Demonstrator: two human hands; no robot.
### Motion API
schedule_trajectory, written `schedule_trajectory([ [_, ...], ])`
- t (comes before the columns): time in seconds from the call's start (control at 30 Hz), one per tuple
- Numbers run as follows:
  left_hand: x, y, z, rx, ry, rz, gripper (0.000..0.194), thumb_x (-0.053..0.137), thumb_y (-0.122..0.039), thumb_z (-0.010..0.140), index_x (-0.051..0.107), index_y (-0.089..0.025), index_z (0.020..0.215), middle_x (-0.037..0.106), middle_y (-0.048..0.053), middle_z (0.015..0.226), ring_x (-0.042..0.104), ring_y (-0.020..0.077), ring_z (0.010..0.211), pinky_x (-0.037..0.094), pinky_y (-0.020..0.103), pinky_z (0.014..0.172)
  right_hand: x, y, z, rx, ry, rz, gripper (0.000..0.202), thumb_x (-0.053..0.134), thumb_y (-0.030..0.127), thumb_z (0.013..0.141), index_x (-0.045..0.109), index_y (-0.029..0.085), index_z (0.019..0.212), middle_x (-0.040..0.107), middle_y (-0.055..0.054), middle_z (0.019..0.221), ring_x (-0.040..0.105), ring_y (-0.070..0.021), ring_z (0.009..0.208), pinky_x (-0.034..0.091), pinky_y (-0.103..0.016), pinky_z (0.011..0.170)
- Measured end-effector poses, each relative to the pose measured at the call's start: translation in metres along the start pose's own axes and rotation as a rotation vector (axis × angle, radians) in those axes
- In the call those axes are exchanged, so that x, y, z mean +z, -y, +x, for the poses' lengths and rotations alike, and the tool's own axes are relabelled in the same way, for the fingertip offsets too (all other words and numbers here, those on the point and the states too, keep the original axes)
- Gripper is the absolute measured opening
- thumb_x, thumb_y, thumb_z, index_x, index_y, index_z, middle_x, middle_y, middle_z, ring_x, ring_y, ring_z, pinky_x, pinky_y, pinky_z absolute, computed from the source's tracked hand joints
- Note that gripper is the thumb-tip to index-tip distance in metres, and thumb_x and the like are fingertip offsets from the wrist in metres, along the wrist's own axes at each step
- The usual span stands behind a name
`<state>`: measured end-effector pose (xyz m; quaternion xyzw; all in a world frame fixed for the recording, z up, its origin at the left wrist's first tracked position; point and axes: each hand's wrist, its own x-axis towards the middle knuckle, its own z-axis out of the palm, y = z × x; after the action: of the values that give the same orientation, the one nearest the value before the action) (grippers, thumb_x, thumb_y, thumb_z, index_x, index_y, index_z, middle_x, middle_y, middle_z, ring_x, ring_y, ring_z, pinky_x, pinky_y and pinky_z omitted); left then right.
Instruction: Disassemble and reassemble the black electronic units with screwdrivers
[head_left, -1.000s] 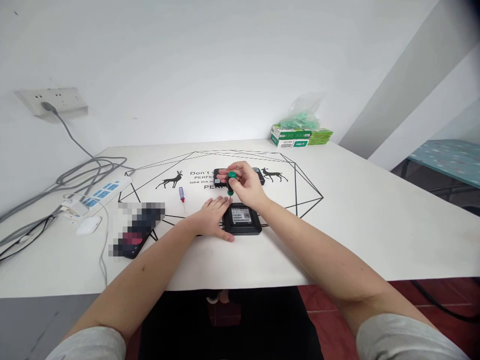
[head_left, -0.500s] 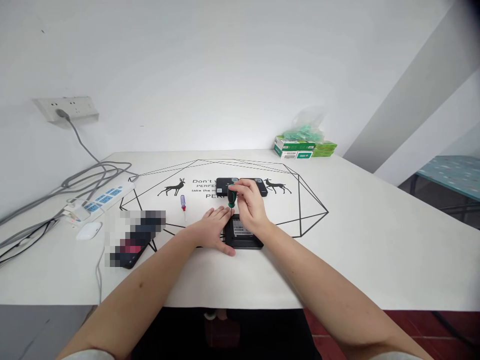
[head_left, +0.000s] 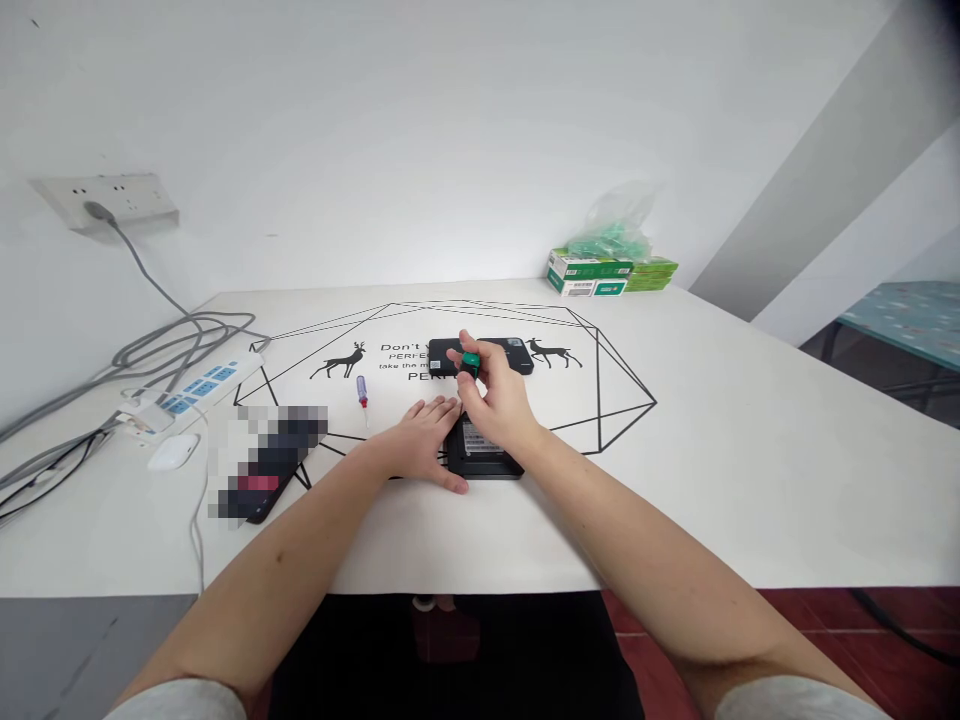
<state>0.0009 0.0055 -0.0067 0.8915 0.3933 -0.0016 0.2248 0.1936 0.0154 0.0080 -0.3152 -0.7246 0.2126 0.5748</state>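
Note:
In front of me a black rectangular casing [head_left: 487, 469] lies on the table, a white printed label showing inside its raised rim. My left hand [head_left: 424, 442] rests flat along the casing's left side, fingers stretched out and thumb at the near edge. Over the far part of the casing, my right hand [head_left: 502, 398] grips a screwdriver [head_left: 470, 361] with a green and black handle. The screwdriver's tip is hidden behind the fingers and thumb. Just beyond this hand lie black boxy devices [head_left: 444, 350], partly covered by it.
A small purple-handled screwdriver [head_left: 363, 390] lies left of my hands. Farther left are a blurred phone [head_left: 281, 465], a white rounded case [head_left: 174, 452] and a power strip [head_left: 202, 392] with grey cables [head_left: 172, 335]. Green boxes [head_left: 589, 270] stand at the back right.
The right hand's fingers have shifted around the screwdriver handle, which now shows mostly its green end. My left hand stays on the casing. The whole view has moved slightly.

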Motion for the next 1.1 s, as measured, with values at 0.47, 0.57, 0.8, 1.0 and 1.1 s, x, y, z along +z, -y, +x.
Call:
schedule_trajectory([
  [0.47, 0.006, 0.004, 0.004, -0.006, 0.009, 0.006, 0.149, 0.072, -0.095, 0.076, 0.0, -0.016, 0.181, 0.008, 0.022, 0.187, 0.003, 0.0464, 0.173, 0.003, 0.064, 0.139, -0.007, -0.001, 0.004, -0.217, -0.175, -0.266, 0.039, 0.044, 0.01, 0.098, 0.068, 0.027, 0.124, 0.061, -0.01, 0.115, 0.067, -0.0254, 0.104, 0.063, -0.049, 0.091],
  [0.57, 0.004, 0.002, 0.003, -0.017, 0.008, -0.004, 0.152, 0.073, -0.097, 0.073, 0.004, -0.014, 0.18, 0.008, 0.023, 0.187, 0.004, 0.0469, 0.173, 0.003, 0.064, 0.139, -0.007, 0.001, 0.005, -0.164, -0.175, -0.254, 0.02, 0.058, 0.027, 0.104, 0.063, 0.027, 0.123, 0.067, -0.01, 0.116, 0.068, -0.026, 0.102, 0.064, -0.047, 0.086],
  [0.8, 0.002, 0.001, 0.002, -0.008, 0.012, -0.002, 0.151, 0.072, -0.097, 0.074, 0.004, -0.014, 0.18, 0.009, 0.023, 0.187, 0.004, 0.0487, 0.173, 0.003, 0.064, 0.139, -0.003, -0.005, 0.002, -0.018, -0.104, -0.159, 0.033, 0.073, 0.037, 0.098, 0.056, 0.029, 0.126, 0.075, -0.009, 0.117, 0.076, -0.0269, 0.099, 0.067, -0.052, 0.094],
  [1.0, 0.002, -0.001, 0.002, -0.021, 0.013, 0.015, 0.15, 0.073, -0.096, 0.075, 0.004, -0.015, 0.18, 0.008, 0.024, 0.186, 0.004, 0.0469, 0.173, 0.003, 0.064, 0.139, -0.006, -0.002, -0.001, -0.036, 0.025, -0.047, 0.042, 0.048, 0.026, 0.107, 0.051, 0.03, 0.148, 0.069, -0.013, 0.147, 0.074, -0.0284, 0.128, 0.062, -0.056, 0.11],
  [1.1, 0.001, -0.003, 0.002, -0.038, 0.037, 0.032, 0.15, 0.071, -0.097, 0.075, 0.002, -0.014, 0.18, 0.005, 0.024, 0.187, 0.002, 0.0452, 0.174, 0.002, 0.061, 0.139, -0.007, -0.004, 0.001, -0.092, -0.02, -0.103, 0.038, 0.048, 0.023, 0.105, 0.063, 0.03, 0.14, 0.063, -0.013, 0.15, 0.064, -0.0312, 0.139, 0.058, -0.06, 0.114],
])
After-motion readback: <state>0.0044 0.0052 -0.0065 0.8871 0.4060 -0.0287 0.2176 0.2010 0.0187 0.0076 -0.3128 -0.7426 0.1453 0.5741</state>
